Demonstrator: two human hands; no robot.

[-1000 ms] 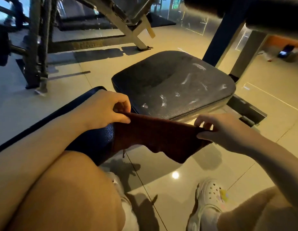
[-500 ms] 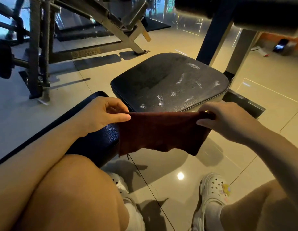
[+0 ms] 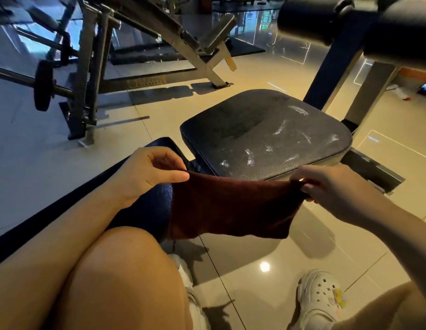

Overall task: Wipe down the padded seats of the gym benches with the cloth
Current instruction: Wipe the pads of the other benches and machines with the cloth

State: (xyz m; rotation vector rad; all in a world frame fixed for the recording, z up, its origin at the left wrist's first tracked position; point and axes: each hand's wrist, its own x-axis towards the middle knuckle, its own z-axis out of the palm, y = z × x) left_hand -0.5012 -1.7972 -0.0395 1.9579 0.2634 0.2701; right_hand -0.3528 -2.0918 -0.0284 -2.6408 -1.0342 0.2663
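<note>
Cloth (image 3: 231,208) stretched out flat between both hands, hanging in the air just short of the near edge of the padded seat (image 3: 264,132), not touching the pad as far as can be told. Left hand (image 3: 145,175) pinching the left top corner, thumb over curled fingers; right hand (image 3: 331,189) pinching the right top corner, fingers curled round the fabric. Dark red, bottom edge drooping toward the tiled floor (image 3: 278,253). Pale streaks and smudges all over the seat top, thickest toward the near right, so by the look of it no wiping done on this pad yet. Blue bench (image 3: 145,210) under the left forearm, state unclear. Wiping of this seat all to come, then any others
</note>
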